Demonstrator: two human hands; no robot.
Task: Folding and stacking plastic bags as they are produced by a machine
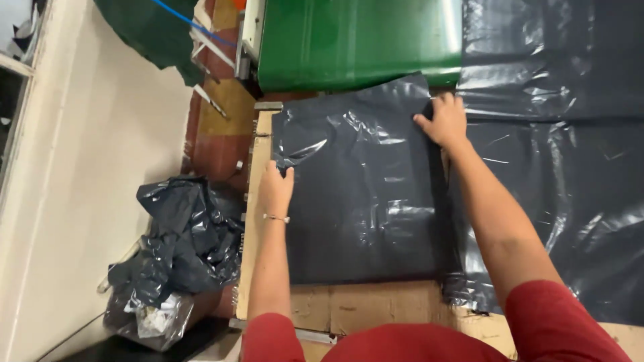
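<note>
Dark plastic sheet (365,201) flat on tabletop (376,305) below green machine (355,40): left hand (275,188) fingers pinch its left edge, right hand (443,121) presses splayed on its top-right corner; looks light, limp, slippery, so grip edges.

- A plastic sheet (362,201) lies on the worktable (376,308).
- A conveyor belt (355,40) stands behind the sheet.
- A crumpled bag heap (181,241) sits on the floor, left of the table.
</note>
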